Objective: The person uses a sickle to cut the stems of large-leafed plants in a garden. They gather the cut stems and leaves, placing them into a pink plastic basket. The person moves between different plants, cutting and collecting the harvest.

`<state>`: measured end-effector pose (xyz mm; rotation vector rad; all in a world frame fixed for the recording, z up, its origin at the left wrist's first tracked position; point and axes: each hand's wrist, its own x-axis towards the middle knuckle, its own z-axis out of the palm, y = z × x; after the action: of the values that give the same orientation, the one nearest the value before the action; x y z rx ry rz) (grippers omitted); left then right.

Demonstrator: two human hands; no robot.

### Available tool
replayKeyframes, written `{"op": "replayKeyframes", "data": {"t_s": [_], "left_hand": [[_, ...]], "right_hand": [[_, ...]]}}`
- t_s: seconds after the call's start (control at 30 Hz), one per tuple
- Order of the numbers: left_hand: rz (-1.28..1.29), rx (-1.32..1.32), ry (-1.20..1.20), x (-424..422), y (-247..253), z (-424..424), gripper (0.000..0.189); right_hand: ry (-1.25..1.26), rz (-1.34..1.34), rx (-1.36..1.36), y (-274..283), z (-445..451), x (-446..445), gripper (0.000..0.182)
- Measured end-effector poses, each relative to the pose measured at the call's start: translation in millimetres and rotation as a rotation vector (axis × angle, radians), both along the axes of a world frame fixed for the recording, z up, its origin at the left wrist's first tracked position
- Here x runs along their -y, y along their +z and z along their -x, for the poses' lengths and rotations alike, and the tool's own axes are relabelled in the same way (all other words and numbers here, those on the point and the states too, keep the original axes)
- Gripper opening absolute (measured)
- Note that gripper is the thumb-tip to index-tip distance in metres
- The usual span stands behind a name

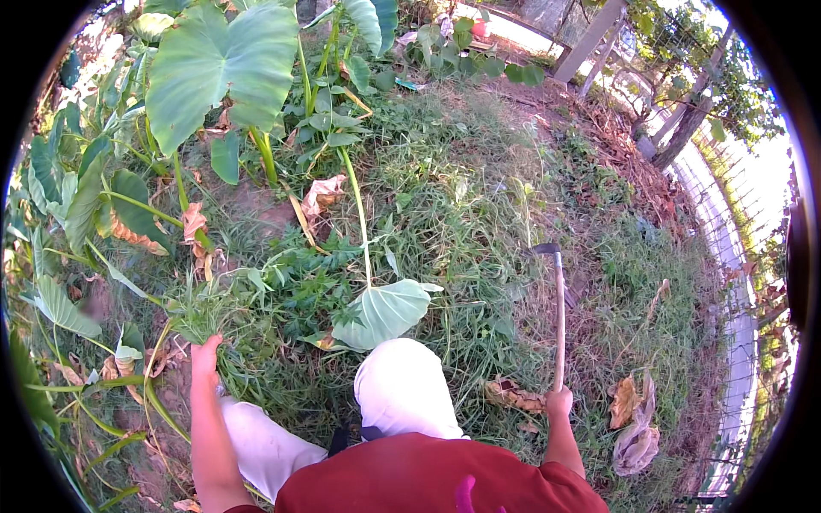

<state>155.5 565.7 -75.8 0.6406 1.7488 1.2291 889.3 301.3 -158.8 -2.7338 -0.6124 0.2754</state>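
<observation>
My left hand [205,356] is closed around a bunch of green grass [203,312] at the left, beside my bent leg. My right hand [559,402] grips the lower end of a long wooden handle. It belongs to a sickle [560,320], whose short dark blade points left at the far end, just above the weeds. Between my hands, a large drooping taro-like leaf [385,313] hangs on its pale stem in front of my knee. Low green weeds [301,276] grow to the right of the held bunch.
Big-leaved plants [224,70] crowd the left and far left. Dry brown leaves [321,195] lie among the grass, and a crumpled plastic bag [636,449] rests at the lower right. A wire fence [737,359] curves along the right edge, with a tree trunk [686,131] near it.
</observation>
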Motion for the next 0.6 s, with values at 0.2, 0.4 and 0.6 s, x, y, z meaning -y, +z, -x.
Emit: {"op": "replayKeyframes", "data": {"t_s": [0.2,0.4,0.6], "left_hand": [[0.0,0.061,-0.005,10.7,-1.6,15.5,0.052],[-0.001,0.068,0.068,16.7,15.9,13.4,0.057],[-0.004,0.001,0.057,17.6,5.3,18.6,0.062]], "right_hand": [[-0.042,-0.407,-0.105,-5.1,-1.3,-65.3,0.015],[-0.105,-0.693,-0.515,52.4,50.1,-213.7,0.017],[-0.165,-0.471,-1.084,27.0,117.0,-301.2,0.018]]}}
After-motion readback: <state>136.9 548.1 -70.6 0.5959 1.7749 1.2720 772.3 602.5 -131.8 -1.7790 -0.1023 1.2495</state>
